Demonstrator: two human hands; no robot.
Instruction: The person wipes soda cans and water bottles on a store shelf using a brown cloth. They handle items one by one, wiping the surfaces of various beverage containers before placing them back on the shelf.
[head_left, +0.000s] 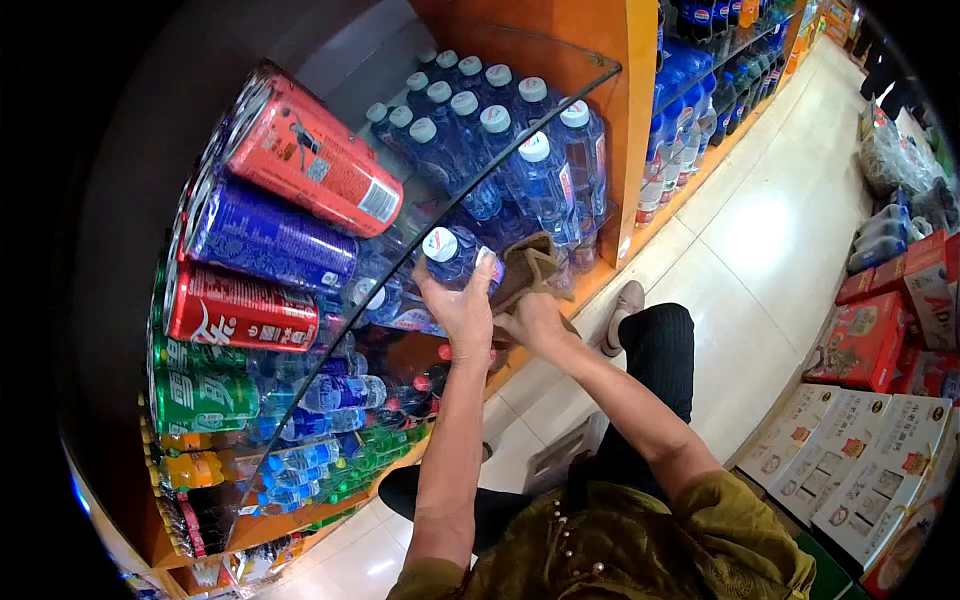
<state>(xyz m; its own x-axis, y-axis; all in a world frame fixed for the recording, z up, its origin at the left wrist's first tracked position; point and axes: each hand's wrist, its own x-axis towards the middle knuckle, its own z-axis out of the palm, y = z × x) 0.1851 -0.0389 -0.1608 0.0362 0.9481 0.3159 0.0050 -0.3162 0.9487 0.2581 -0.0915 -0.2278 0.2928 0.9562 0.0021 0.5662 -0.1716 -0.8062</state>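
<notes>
My left hand (459, 300) grips a clear plastic water bottle (450, 259) with a white cap, held upright at the front of a glass shelf. Just to its right, my right hand (534, 319) holds a folded brown cloth (525, 274) close against the bottle's side; the fingers are partly hidden by the cloth. Behind both stand rows of similar white-capped bottles (495, 120) on the shelf. The bottle's lower part is hidden by my left hand and the cloth.
A glass shelf edge (480, 184) runs above the bottles, bearing stacked drink cans (315, 165). An orange wooden upright (626, 112) borders the bay at right. Lower shelves hold more bottles (341, 394). White cartons (840, 450) and red boxes (862, 337) line the aisle's far side.
</notes>
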